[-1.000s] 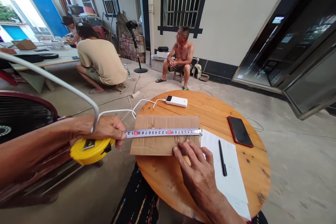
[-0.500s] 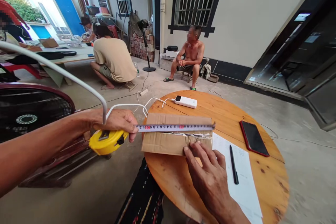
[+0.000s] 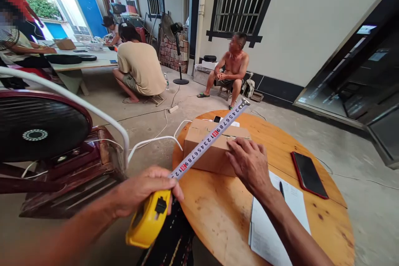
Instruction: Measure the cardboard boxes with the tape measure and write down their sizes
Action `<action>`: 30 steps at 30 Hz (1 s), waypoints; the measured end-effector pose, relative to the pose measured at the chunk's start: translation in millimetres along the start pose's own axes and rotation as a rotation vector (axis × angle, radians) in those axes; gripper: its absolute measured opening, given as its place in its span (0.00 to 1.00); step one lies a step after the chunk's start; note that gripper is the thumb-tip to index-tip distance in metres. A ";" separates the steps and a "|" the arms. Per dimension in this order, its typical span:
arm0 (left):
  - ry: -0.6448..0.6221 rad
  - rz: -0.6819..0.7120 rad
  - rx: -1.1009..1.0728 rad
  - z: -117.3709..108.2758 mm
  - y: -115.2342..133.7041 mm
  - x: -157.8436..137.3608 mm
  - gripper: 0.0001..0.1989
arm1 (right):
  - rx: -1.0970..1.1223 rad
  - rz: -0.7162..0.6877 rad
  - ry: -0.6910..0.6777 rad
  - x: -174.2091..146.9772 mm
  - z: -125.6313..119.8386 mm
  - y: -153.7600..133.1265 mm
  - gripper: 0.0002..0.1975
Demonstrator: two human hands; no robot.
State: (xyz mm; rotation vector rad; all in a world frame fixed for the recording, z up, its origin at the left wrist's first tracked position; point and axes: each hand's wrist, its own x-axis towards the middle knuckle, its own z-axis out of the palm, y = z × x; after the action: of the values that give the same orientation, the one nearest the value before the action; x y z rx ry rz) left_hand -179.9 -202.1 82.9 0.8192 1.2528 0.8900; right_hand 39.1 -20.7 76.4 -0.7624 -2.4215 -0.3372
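My left hand (image 3: 148, 187) is closed around a yellow tape measure (image 3: 148, 222) in front of the table's left edge. The white blade (image 3: 201, 147) is drawn out and slants up to the right across the cardboard box (image 3: 215, 161), its metal hook beyond the box's far side. My right hand (image 3: 251, 162) grips the right part of the box, with fingers over the top edge and the thumb on the near face. A white power bank (image 3: 233, 124) is partly hidden behind the box.
The box sits on a round wooden table (image 3: 215, 216). Paper (image 3: 271, 232), a black pen (image 3: 282, 189) and a red-cased phone (image 3: 309, 174) lie on the right. A fan (image 3: 40, 135) with a white cable stands left. Several people sit or stand farther off.
My left hand has moved down and toward me, swinging the blade from flat along the box to a slant above it. The box has turned, so its near face now shows.
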 end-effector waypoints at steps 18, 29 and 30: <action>0.341 0.145 -0.310 42.1 -58.8 66.6 0.16 | 0.121 0.135 -0.206 98.5 36.5 59.7 0.15; 0.389 0.121 -0.374 48.0 -56.6 86.1 0.14 | 0.132 0.170 -0.226 116.0 54.4 70.0 0.16; 0.388 0.119 -0.379 47.4 -55.5 87.1 0.14 | 0.132 0.170 -0.223 115.4 54.7 70.1 0.16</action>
State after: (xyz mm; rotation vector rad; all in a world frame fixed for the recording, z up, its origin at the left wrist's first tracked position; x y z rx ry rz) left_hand -119.2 -149.5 2.6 0.4315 1.3173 1.3808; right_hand -21.8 108.5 105.2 -0.9822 -2.5311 -0.0254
